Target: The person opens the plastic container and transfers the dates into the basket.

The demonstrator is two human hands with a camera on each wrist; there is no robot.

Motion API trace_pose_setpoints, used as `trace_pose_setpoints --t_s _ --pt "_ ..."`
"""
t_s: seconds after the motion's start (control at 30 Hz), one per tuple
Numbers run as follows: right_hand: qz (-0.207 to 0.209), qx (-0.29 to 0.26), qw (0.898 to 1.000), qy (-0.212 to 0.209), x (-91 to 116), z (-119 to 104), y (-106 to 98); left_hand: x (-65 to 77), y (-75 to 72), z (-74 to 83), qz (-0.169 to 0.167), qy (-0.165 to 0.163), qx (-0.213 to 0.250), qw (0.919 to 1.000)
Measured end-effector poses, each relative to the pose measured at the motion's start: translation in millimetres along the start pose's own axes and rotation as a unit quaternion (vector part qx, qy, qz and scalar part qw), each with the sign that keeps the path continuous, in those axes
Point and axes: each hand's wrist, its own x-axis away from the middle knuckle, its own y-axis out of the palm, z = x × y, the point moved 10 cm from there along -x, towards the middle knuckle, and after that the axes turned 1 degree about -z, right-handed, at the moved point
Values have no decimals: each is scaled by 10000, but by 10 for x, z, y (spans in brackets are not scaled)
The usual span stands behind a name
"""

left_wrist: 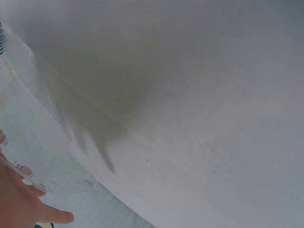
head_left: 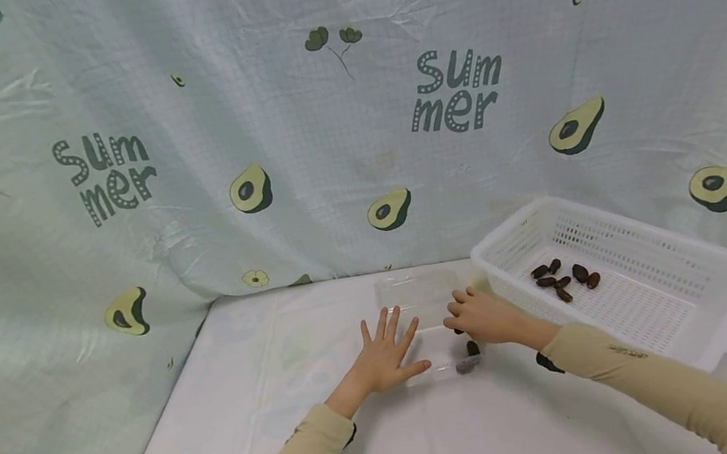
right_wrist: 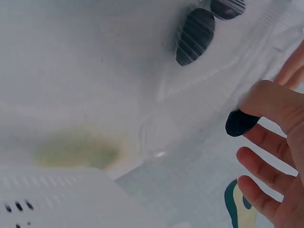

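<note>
A clear plastic box [head_left: 436, 340] lies on the table with its lid [head_left: 418, 289] folded back toward the curtain. My left hand [head_left: 381, 358] is spread, fingers straight, at the box's left side; in the left wrist view the hand [left_wrist: 21, 202] overlaps the clear plastic. Over the box's right part, my right hand [head_left: 485, 317] pinches a dark date [right_wrist: 241, 123] between thumb and index finger, the other fingers loosely bent. Two more dates, one of them a dark oval date [right_wrist: 195, 37], show through the ribbed plastic at the box's near right corner.
To the right stands a white perforated basket [head_left: 610, 240], set at an angle. Several dates [head_left: 564, 295] lie on its floor, toward its left end. Behind the table [head_left: 282, 428] hangs a curtain [head_left: 282, 95] printed with avocados.
</note>
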Motion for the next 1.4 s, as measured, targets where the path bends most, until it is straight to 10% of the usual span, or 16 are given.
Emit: trace_pose_setpoints --t_s 0.87,1.17,1.4 --pt "742 -513 9940 627 722 854 -604 -21 35 -21 -21 -6 -9 10000" --pt "1322 -633 9838 1037 1122 1303 -479 -13 49 -25 -61 -40 16 10000" --pt "781 -720 9802 1670 1373 1585 -167 -14 45 -24 -53 -39 32 10000"
